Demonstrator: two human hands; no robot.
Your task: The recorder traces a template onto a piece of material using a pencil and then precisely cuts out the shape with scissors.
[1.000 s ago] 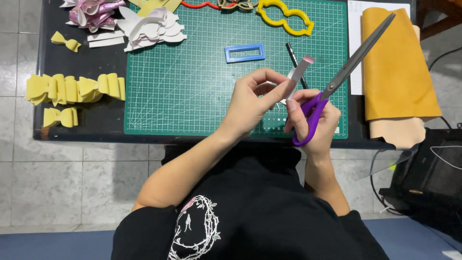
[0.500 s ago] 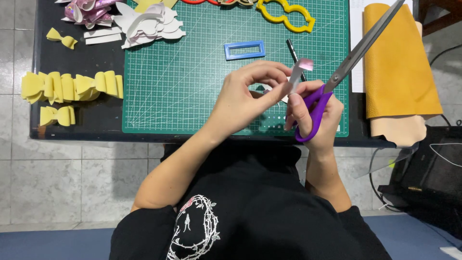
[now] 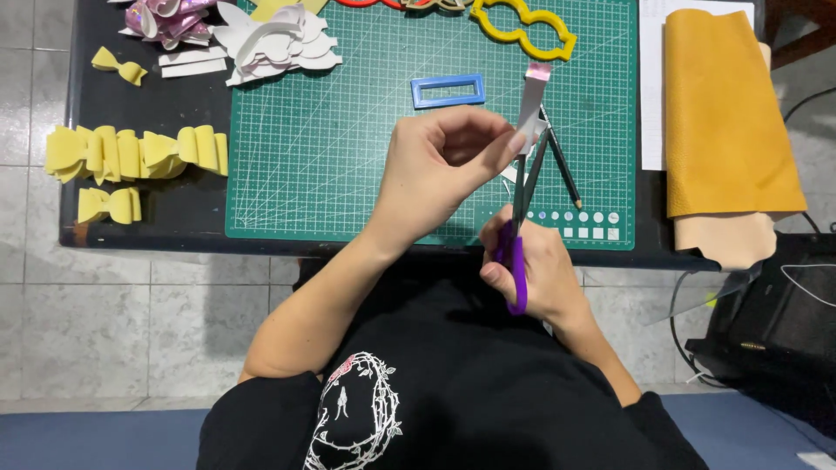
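Red template (image 3: 366, 3) cut off by top edge; scissors' lower blades (image 3: 522, 187) hidden behind strip (image 3: 531, 100).

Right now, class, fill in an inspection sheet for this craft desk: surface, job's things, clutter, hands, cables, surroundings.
Surface: black table with a green cutting mat on it.
Job's things: white strip with a pink end, held upright; purple-handled scissors, blades at the strip's lower end.
Clutter: yellow bows, white and shiny pink cut-outs, blue frame, yellow template, pencil, mustard roll overhanging the table's edge.
Hands: left hand pinches the strip; right hand grips the scissors.
Cables: thin wires over a black bag.
Surroundings: grey tiled floor.
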